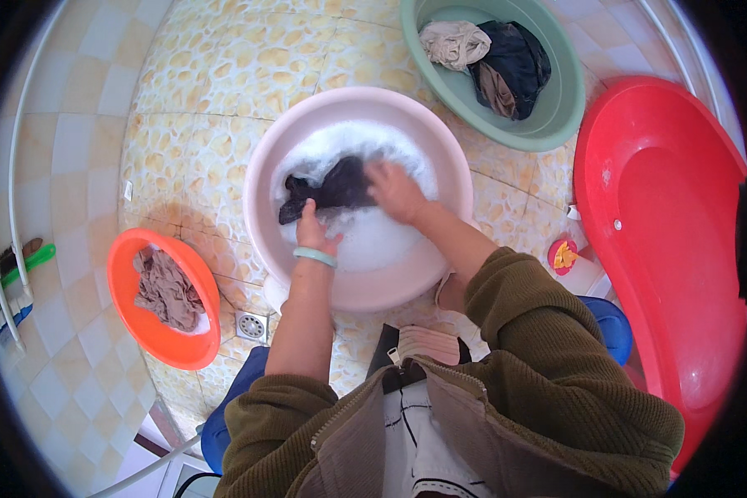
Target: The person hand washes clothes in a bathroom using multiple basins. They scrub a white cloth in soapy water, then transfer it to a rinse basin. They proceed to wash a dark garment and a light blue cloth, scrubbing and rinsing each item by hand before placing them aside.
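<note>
A wet black garment [339, 184] lies in white suds inside a pale pink basin [261, 158] on the floor. My left hand [314, 230], with a pale green bangle at its wrist, is at the garment's near edge. Its thumb lies against the cloth and the other fingers are partly hidden, seemingly closed on the fabric. At the garment's right end is my right hand [395, 191], touching it. Motion smears those fingers, so their grip cannot be made out.
An orange basin [118, 290] with a brown cloth [168, 290] stands at left, near a floor drain [251, 326]. Far right, a green tub [556, 129] holds dark and beige clothes [515, 70]. A red bathtub [656, 216] lies along the right, beside a white container with a red top [563, 257].
</note>
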Tool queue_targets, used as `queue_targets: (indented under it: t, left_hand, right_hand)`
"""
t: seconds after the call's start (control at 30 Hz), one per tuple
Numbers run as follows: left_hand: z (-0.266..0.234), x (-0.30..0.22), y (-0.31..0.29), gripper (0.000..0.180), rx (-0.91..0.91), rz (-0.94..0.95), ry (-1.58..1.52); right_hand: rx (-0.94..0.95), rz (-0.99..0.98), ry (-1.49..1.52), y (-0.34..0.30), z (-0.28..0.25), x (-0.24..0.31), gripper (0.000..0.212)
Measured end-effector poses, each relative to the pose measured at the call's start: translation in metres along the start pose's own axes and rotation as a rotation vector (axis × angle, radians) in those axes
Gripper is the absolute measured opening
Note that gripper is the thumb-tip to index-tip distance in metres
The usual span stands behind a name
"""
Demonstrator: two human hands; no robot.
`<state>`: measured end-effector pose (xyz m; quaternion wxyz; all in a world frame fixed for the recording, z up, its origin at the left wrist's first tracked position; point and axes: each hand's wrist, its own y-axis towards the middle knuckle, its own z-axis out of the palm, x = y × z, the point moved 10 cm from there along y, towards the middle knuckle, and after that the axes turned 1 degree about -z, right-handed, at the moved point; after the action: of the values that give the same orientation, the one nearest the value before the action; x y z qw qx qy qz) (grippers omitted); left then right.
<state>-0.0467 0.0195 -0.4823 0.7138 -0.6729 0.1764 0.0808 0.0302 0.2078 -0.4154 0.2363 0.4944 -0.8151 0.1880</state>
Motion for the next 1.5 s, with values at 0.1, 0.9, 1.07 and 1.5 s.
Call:
queue_targets:
  t: [0.1, 0.9, 1.07, 1.5]
  left_hand:
    - [-0.014, 0.007, 0.004, 0.056, -0.114, 0.088, -0.026]
    - [0.089, -0.002, -0.05, 0.031, 0.609, 0.093, -0.224]
    - [0.071, -0.026, -0.038, 0.037, 0.667, -0.045, -0.258]
    - [0.081, -0.019, -0.034, 0.04, 0.788, -0.004, -0.228]
  right_hand:
    - [0.471, 0.139, 0.019, -0.009, 0.039, -0.004, 0.042]
    - [-0.165, 0.442, 0.388, 0.027, -0.017, 0.007, 0.028]
    - [-0.377, 0.11, 0.636, -0.006, -0.039, 0.104, 0.014]
    - [-0.382, 0.256, 0.881, -0.003, -0.032, 0.093, 0.022]
